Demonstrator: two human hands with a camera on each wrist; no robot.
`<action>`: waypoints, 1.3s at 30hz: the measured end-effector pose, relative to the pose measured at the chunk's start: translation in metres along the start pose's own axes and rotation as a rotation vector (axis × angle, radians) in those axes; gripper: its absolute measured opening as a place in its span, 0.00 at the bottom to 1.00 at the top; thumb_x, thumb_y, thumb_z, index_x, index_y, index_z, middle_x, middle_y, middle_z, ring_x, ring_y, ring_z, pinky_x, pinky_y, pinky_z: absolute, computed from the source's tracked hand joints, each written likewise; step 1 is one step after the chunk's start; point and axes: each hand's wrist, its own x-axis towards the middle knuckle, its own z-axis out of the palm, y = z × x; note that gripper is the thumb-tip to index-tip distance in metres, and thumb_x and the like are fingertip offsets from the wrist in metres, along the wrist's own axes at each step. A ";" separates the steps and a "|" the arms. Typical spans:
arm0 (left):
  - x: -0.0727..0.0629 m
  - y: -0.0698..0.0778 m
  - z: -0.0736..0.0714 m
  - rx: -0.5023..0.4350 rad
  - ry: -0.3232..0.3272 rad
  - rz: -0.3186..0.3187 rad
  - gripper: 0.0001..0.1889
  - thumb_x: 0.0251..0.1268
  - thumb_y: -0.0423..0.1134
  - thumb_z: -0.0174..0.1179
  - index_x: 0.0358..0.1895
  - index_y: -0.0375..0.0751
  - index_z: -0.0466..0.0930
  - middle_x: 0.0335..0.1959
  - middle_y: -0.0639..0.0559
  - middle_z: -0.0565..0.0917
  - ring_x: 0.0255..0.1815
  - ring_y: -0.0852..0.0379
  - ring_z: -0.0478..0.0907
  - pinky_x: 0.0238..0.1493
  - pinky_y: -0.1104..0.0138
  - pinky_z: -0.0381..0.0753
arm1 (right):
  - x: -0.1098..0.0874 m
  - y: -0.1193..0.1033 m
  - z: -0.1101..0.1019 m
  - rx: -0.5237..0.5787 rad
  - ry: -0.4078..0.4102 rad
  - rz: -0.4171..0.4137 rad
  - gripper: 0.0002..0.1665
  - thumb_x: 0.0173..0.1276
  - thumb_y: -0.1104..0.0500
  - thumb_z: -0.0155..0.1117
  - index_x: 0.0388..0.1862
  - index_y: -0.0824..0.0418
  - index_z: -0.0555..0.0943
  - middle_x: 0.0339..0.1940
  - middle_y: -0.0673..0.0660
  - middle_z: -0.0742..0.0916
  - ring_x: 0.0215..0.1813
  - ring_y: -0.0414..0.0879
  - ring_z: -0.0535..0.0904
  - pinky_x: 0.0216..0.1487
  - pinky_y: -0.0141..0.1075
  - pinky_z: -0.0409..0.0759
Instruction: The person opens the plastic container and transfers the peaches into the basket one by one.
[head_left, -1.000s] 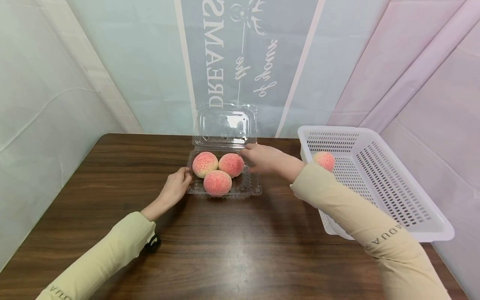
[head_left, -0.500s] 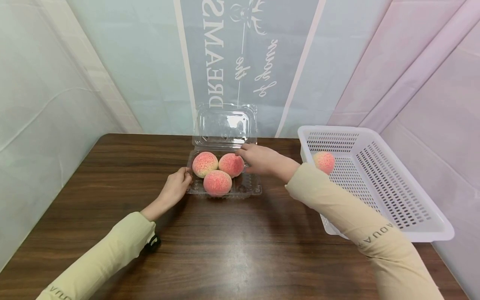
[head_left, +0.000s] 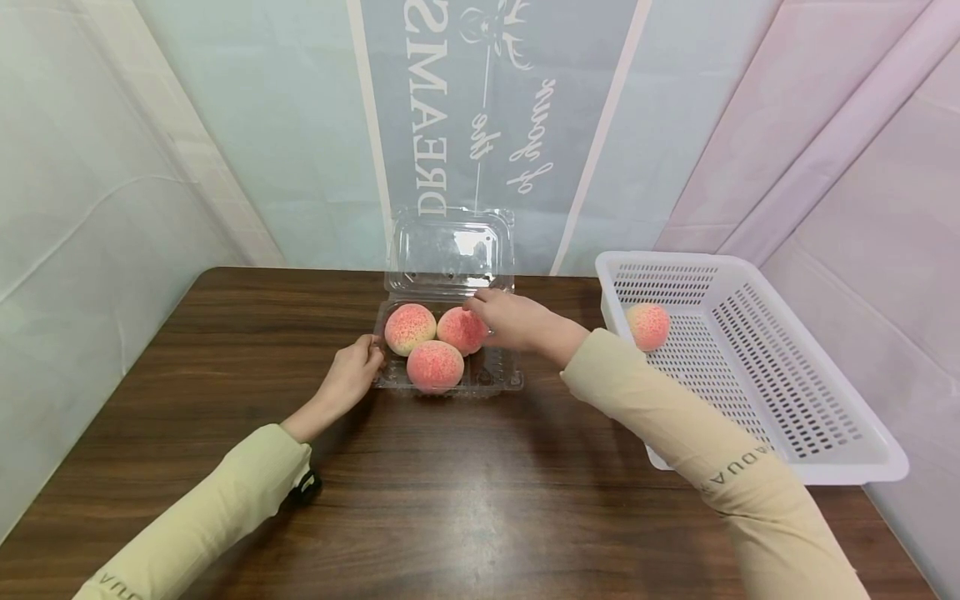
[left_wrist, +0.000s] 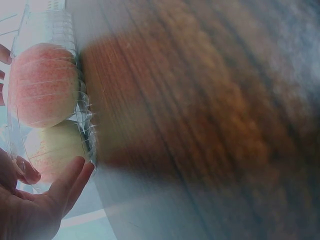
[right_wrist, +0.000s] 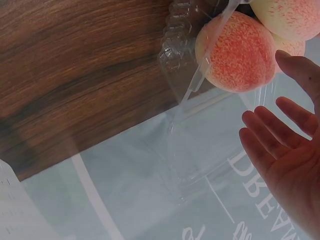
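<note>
My left hand (head_left: 351,367) pinches the left edge of a clear plastic clamshell box (head_left: 491,367). Its thumb and fingers (left_wrist: 75,180) sit about the rim in the left wrist view. Three pink peaches lie in the box: one at back left (head_left: 410,328), one at front (head_left: 435,367), one at back right (head_left: 459,332). My right hand (head_left: 521,319) reaches over the back right peach, partly covering it, fingertips right at its top. In the right wrist view, the fingers (right_wrist: 265,135) are spread, with the thumb beside the peaches.
The clamshell's raised lid (head_left: 450,250) leans toward the printed backdrop (head_left: 495,100) behind the table. To the right, a white perforated basket (head_left: 750,367) holds one peach (head_left: 648,326). The brown wooden table (head_left: 420,500) extends in front of the box.
My right hand has moved left and slightly down, from the right side of the box to over the back right peach. My left hand stays on the box edge.
</note>
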 end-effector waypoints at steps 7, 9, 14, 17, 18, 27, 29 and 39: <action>0.000 -0.001 0.001 0.002 0.002 0.002 0.18 0.64 0.30 0.39 0.52 0.21 0.67 0.34 0.36 0.79 0.26 0.53 0.72 0.22 0.67 0.67 | 0.004 0.000 0.008 0.004 0.037 -0.016 0.24 0.54 0.59 0.67 0.49 0.66 0.74 0.41 0.58 0.77 0.45 0.51 0.75 0.47 0.41 0.74; 0.000 -0.002 0.001 0.002 0.003 0.001 0.18 0.64 0.30 0.39 0.52 0.21 0.67 0.34 0.36 0.79 0.26 0.54 0.71 0.22 0.67 0.67 | 0.005 0.000 0.009 0.004 0.036 -0.012 0.24 0.54 0.59 0.67 0.49 0.66 0.74 0.42 0.58 0.77 0.46 0.51 0.74 0.48 0.41 0.74; 0.001 -0.003 0.001 0.004 0.005 -0.005 0.18 0.65 0.30 0.39 0.53 0.21 0.67 0.35 0.37 0.79 0.25 0.54 0.70 0.22 0.68 0.66 | 0.008 -0.001 0.011 0.012 0.026 0.000 0.27 0.52 0.60 0.69 0.51 0.66 0.73 0.45 0.59 0.76 0.50 0.52 0.73 0.51 0.42 0.73; 0.001 -0.003 0.001 0.010 0.012 -0.002 0.18 0.64 0.30 0.39 0.52 0.21 0.68 0.35 0.37 0.79 0.26 0.54 0.70 0.22 0.68 0.67 | 0.009 -0.001 0.012 0.016 0.025 0.008 0.28 0.52 0.59 0.69 0.52 0.65 0.73 0.46 0.60 0.76 0.51 0.52 0.73 0.51 0.42 0.72; 0.001 -0.003 0.001 0.012 0.014 -0.001 0.18 0.64 0.30 0.39 0.52 0.21 0.68 0.35 0.37 0.79 0.26 0.54 0.71 0.22 0.68 0.67 | 0.009 -0.001 0.013 0.019 0.028 0.009 0.28 0.52 0.59 0.70 0.52 0.65 0.73 0.46 0.60 0.76 0.51 0.52 0.72 0.51 0.42 0.72; 0.001 -0.003 0.001 0.002 0.023 0.005 0.18 0.64 0.30 0.39 0.52 0.21 0.68 0.33 0.38 0.80 0.30 0.52 0.75 0.25 0.67 0.71 | 0.015 0.000 0.019 0.038 0.026 0.035 0.32 0.52 0.52 0.71 0.54 0.64 0.73 0.49 0.59 0.75 0.54 0.53 0.71 0.57 0.42 0.68; 0.001 -0.002 0.001 0.004 0.028 0.007 0.18 0.63 0.30 0.40 0.51 0.22 0.69 0.32 0.38 0.80 0.30 0.52 0.76 0.26 0.67 0.71 | 0.016 0.000 0.020 0.045 0.021 0.044 0.34 0.51 0.50 0.71 0.54 0.64 0.73 0.50 0.59 0.75 0.54 0.53 0.71 0.58 0.42 0.68; 0.001 -0.002 0.001 0.012 0.034 0.017 0.17 0.63 0.30 0.40 0.50 0.22 0.69 0.32 0.39 0.80 0.30 0.52 0.75 0.27 0.66 0.72 | 0.021 -0.001 0.026 0.054 0.003 0.036 0.35 0.53 0.48 0.69 0.56 0.63 0.71 0.50 0.59 0.74 0.52 0.51 0.72 0.54 0.42 0.71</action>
